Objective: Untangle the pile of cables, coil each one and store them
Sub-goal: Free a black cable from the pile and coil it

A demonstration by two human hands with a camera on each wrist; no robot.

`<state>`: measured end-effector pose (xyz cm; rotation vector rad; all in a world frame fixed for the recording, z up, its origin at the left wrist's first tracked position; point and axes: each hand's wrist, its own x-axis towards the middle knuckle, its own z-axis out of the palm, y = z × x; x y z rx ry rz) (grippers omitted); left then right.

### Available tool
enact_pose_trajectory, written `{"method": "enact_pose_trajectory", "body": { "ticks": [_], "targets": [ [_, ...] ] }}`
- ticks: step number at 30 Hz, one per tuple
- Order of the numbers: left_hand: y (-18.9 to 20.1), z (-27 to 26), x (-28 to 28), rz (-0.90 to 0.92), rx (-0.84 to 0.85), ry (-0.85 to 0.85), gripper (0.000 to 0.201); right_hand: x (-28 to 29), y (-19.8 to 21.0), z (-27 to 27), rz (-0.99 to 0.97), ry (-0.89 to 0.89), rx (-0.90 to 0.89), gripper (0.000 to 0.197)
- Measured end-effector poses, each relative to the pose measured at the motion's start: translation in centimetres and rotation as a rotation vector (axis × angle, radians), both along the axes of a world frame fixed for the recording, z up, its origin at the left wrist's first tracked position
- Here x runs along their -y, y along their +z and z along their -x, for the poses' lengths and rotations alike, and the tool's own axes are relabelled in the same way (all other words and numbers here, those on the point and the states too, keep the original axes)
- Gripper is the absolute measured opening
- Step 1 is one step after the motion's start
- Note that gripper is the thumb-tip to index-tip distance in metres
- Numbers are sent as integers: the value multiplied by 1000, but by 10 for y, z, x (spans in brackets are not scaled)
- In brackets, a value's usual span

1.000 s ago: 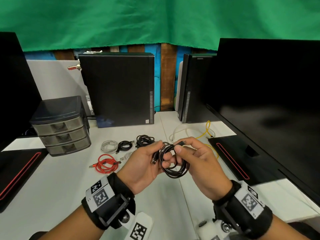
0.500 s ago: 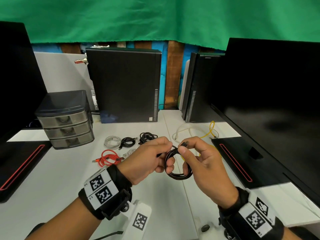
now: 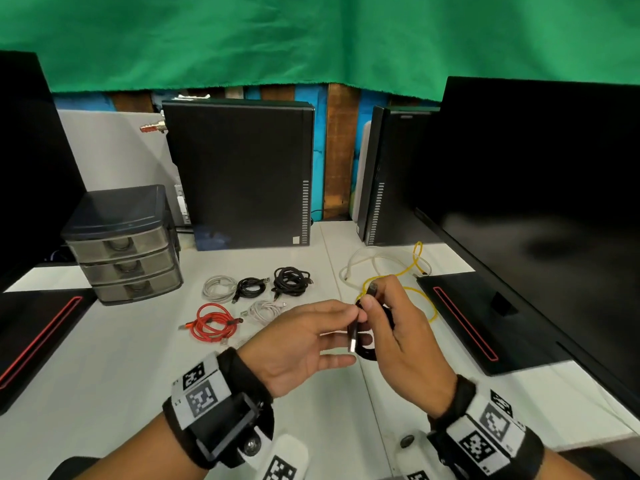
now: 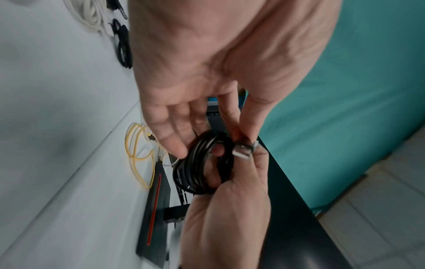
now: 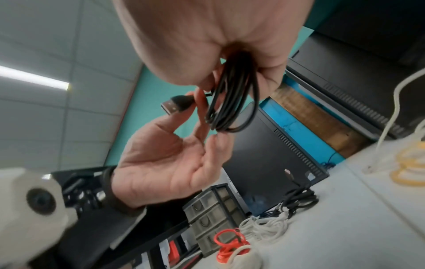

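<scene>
Both hands working a black coil (image 3: 367, 353) above the desk (image 3: 114, 372)

The right hand (image 3: 398, 336) is gripping the coil, fingers curled round it — the left hand (image 3: 301, 341) is pinching its USB plug (image 3: 352, 337) between thumb and forefinger, other fingers loosely spread. Finished coils are lying at 11 o'clock, a yellow cable (image 3: 420, 299) at 1 o'clock.

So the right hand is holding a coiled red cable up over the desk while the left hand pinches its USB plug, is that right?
Not quite: the coiled cable in the right hand is black, not red, as the right wrist view shows. The red cable lies on the desk. The rest holds: the left hand pinches the USB plug.
</scene>
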<state>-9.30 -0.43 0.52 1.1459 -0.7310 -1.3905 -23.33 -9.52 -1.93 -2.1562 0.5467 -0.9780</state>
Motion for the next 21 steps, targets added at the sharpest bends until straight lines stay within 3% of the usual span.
{"method": "enact_pose_trajectory", "body": {
  "ticks": [5, 7, 10, 14, 16, 18, 21],
  "targets": [
    [-12, 12, 4, 158, 257, 230, 8, 2, 10, -1, -237, 68, 67, 18],
    [-15, 16, 7, 210, 356, 317, 19, 1, 11, -2, -337, 94, 111, 17],
    [-17, 18, 11, 214, 371, 363, 40, -2, 11, -3, -380, 105, 130, 16],
    [-18, 12, 10, 133, 244, 225, 39, -4, 7, -4, -287, 73, 87, 16],
    [-21, 6, 9, 93, 166, 114, 54, -4, 4, -4, -216, 32, 65, 18],
    [-24, 3, 7, 61, 193, 59, 61, -7, 3, -5, -207, 14, 62, 17],
    [-30, 3, 6, 13, 195, -11, 43, -13, 0, -6, -206, -1, 49, 14]
  ]
}}
